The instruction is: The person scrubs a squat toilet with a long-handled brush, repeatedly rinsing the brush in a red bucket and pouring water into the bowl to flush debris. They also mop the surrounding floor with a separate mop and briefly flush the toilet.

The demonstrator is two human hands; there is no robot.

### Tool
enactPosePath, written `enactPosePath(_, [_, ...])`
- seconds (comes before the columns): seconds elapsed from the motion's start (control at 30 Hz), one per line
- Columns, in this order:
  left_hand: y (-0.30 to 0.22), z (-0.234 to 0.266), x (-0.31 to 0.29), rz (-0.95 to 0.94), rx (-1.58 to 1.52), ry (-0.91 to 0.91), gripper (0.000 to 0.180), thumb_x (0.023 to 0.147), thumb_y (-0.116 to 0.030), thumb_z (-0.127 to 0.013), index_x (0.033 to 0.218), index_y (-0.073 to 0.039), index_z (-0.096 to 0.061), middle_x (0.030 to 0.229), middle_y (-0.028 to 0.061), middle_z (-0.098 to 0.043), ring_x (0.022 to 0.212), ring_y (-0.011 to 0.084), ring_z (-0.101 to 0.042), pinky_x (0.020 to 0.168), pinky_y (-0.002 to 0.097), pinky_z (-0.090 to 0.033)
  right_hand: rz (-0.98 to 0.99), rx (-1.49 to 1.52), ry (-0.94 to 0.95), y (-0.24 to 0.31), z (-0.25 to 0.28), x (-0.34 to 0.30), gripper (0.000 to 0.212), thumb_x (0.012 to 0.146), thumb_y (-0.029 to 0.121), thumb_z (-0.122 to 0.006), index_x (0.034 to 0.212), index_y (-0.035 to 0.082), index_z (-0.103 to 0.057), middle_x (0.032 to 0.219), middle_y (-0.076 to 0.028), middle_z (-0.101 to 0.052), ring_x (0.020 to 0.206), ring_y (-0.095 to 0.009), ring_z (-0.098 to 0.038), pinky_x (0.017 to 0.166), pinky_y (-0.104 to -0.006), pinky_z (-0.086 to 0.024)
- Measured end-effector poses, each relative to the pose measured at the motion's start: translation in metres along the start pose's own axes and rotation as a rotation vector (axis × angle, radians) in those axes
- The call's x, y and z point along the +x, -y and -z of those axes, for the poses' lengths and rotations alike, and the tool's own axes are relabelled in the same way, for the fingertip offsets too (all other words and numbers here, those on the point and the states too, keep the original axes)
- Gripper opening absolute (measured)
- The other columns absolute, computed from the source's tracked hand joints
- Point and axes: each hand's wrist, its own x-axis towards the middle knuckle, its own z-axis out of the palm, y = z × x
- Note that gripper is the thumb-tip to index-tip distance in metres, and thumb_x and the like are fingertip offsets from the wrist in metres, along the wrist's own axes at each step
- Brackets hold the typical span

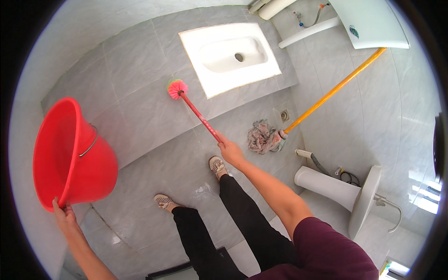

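My right hand (230, 149) is closed round the lower end of a toilet brush (198, 114) with a red handle. Its round pink and green bristle head is over the raised grey tiled step, left of the white squat toilet (196, 51). At the far left, my left hand (66, 217) grips the rim of a red plastic bucket (95, 165). The bucket is tilted, its mouth facing left, and its metal handle hangs against the side. What I see of its inside is bare red plastic.
A mop with a yellow pole (333, 91) leans against the right wall, its grey rag head on the floor beside a drain (284, 115). To the right stands a white pedestal sink (366, 203). A white cistern (373, 23) hangs above. The step's edge crosses before my feet.
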Motion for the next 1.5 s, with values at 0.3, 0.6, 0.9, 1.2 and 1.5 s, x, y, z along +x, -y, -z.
enactPosePath(0.3, [0.016, 0.032, -0.013, 0.077, -0.031, -0.075, 0.017, 0.082, -0.005, -0.067, 0.090, 0.005, -0.057, 0.086, 0.0133, -0.063, 0.075, 0.0241, -0.064, 0.064, 0.0319, -0.060, -0.096, 0.095, 0.014, 0.014, -0.027, -0.029, 0.051, 0.093, 0.022, -0.046, 0.142, 0.031, -0.034, 0.091, -0.022, -0.065, 0.085, -0.042, -0.061, 0.075, -0.0499, -0.047])
enactPosePath(0.6, [0.050, 0.067, -0.045, 0.177, -0.028, -0.167, 0.018, 0.080, 0.001, -0.064, 0.096, 0.004, -0.056, 0.091, 0.0137, -0.063, 0.079, 0.0253, -0.065, 0.065, 0.0333, -0.060, -0.027, -0.027, -0.018, -0.013, -0.006, -0.013, 0.051, 0.093, 0.022, -0.050, 0.141, 0.032, -0.036, 0.094, -0.023, -0.064, 0.086, -0.042, -0.062, 0.074, -0.0484, -0.048])
enactPosePath(0.9, [0.085, 0.056, -0.126, 0.302, -0.166, -0.195, 0.028, 0.075, 0.005, -0.060, 0.102, -0.001, -0.056, 0.097, 0.0104, -0.064, 0.085, 0.0248, -0.065, 0.070, 0.0369, -0.059, 0.007, 0.034, 0.038, -0.003, -0.019, -0.020, 0.058, 0.090, 0.011, -0.051, 0.143, 0.028, -0.035, 0.123, -0.017, -0.058, 0.104, -0.037, -0.061, 0.087, -0.0399, -0.048])
enactPosePath(1.2, [0.100, 0.049, -0.172, 0.338, -0.205, -0.302, 0.030, 0.081, 0.000, -0.055, 0.111, -0.002, -0.052, 0.106, 0.0105, -0.060, 0.094, 0.0249, -0.063, 0.073, 0.0413, -0.058, -0.010, -0.015, 0.164, 0.057, -0.005, -0.029, 0.058, 0.091, 0.005, -0.048, 0.144, 0.022, -0.034, 0.125, -0.021, -0.056, 0.106, -0.038, -0.060, 0.087, -0.0408, -0.047])
enactPosePath(1.5, [0.057, 0.018, -0.162, 0.262, -0.276, -0.255, 0.029, 0.082, -0.002, -0.057, 0.111, -0.002, -0.052, 0.105, 0.0090, -0.060, 0.089, 0.0211, -0.063, 0.071, 0.0378, -0.057, 0.137, -0.317, 0.250, 0.112, -0.032, -0.013, 0.058, 0.089, 0.010, -0.051, 0.142, 0.029, -0.037, 0.106, -0.023, -0.063, 0.094, -0.042, -0.061, 0.080, -0.0451, -0.048])
